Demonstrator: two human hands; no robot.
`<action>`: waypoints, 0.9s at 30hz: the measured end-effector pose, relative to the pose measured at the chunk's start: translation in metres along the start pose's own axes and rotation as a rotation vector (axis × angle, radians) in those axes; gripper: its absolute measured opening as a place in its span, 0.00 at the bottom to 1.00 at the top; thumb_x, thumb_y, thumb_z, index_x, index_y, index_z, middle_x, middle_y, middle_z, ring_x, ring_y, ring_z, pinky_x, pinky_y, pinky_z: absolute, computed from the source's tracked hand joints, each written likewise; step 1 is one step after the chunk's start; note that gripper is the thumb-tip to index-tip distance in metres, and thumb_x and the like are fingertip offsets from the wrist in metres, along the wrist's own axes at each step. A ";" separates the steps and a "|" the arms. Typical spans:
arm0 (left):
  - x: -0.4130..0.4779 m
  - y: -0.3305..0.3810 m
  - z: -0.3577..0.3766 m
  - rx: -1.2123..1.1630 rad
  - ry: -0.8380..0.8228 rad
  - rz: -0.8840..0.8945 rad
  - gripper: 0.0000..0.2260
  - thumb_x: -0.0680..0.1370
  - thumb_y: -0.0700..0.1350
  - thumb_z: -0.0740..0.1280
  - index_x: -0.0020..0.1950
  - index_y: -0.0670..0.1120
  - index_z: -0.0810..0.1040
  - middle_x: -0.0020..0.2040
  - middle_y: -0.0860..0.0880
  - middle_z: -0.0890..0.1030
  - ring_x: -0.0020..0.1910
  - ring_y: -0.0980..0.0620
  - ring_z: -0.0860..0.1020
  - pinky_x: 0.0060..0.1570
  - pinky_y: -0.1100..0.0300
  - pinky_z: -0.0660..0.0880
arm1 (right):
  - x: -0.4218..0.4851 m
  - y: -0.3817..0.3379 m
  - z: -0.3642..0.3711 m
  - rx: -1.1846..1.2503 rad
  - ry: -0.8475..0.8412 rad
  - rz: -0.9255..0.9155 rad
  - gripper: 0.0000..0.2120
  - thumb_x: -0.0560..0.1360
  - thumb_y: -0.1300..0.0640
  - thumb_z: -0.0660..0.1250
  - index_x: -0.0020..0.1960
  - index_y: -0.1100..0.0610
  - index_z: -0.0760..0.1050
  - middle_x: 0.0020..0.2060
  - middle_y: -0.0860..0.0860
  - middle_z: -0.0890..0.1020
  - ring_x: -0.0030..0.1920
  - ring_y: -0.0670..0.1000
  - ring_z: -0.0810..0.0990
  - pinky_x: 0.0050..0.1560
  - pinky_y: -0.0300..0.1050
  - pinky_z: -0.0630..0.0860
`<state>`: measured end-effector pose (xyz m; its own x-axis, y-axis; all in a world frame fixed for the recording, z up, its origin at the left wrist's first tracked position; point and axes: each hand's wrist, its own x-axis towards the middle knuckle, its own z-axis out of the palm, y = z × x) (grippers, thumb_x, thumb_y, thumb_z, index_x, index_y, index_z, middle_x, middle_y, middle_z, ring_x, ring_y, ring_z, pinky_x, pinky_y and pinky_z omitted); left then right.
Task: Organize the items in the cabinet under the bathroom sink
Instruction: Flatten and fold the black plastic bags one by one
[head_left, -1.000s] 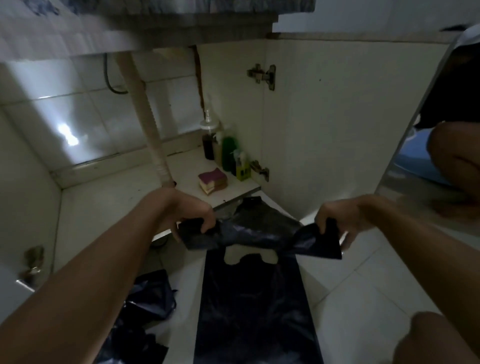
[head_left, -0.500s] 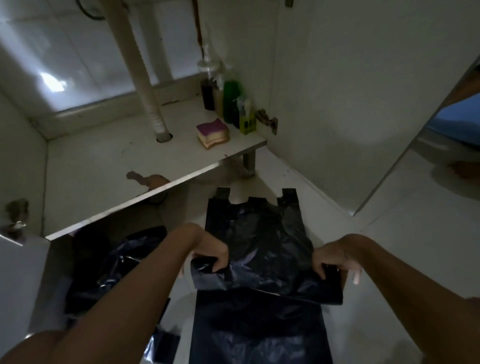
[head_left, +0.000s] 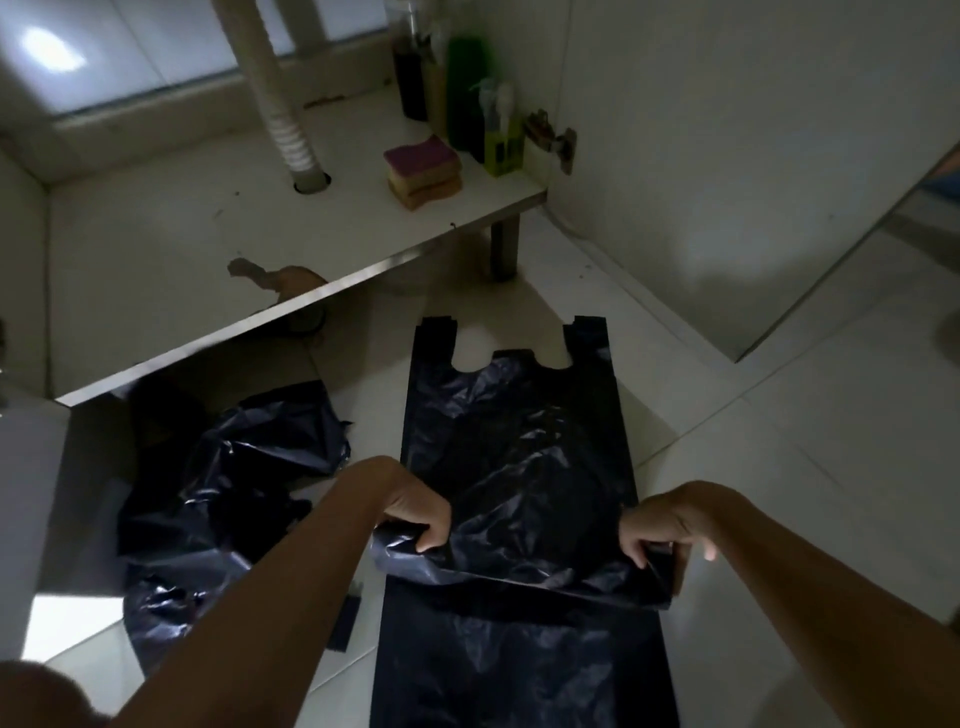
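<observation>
Fingers (head_left: 434, 535) on left hand (head_left: 415, 512) and right hand (head_left: 662, 522) pinch the black plastic bag's (head_left: 519, 457) near corners (thin, floppy, slippery, I'd guess), best held there.

Black plastic bag (head_left: 519, 457); purple-topped yellow sponges (head_left: 423, 170); green bottle (head_left: 464, 88); white floor tiles (head_left: 779, 467).

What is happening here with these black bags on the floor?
A person holds a black plastic bag spread flat on the floor, over a second bag. The left hand and right hand each grip a near corner. Crumpled bags lie to the left. Sponges and bottles stand in the cabinet.
</observation>
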<state>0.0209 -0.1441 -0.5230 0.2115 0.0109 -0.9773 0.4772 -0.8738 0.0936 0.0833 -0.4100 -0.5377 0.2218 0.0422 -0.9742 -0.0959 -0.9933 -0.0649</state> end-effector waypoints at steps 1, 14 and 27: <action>0.008 -0.003 0.003 0.012 -0.014 -0.008 0.14 0.74 0.36 0.62 0.28 0.43 0.67 0.24 0.47 0.69 0.25 0.52 0.66 0.22 0.68 0.64 | 0.005 0.002 0.003 -0.004 -0.008 0.009 0.26 0.76 0.63 0.62 0.73 0.60 0.64 0.75 0.58 0.60 0.58 0.60 0.80 0.25 0.33 0.69; 0.061 -0.028 0.036 0.032 -0.135 -0.072 0.10 0.75 0.42 0.63 0.56 0.45 0.75 0.59 0.47 0.75 0.60 0.43 0.76 0.63 0.50 0.74 | 0.062 0.011 0.034 -0.161 -0.325 0.157 0.12 0.76 0.61 0.63 0.59 0.60 0.77 0.54 0.56 0.80 0.57 0.59 0.79 0.60 0.56 0.77; 0.190 -0.002 0.054 0.094 0.962 0.138 0.34 0.80 0.66 0.50 0.80 0.55 0.40 0.81 0.45 0.40 0.79 0.39 0.41 0.75 0.36 0.48 | 0.182 -0.008 0.049 -0.314 0.832 -0.341 0.35 0.79 0.32 0.44 0.79 0.43 0.33 0.79 0.47 0.36 0.79 0.55 0.37 0.75 0.67 0.40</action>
<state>0.0143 -0.1663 -0.7191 0.8861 0.2619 -0.3824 0.3354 -0.9317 0.1392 0.0764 -0.3890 -0.7251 0.8209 0.3646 -0.4395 0.3394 -0.9305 -0.1380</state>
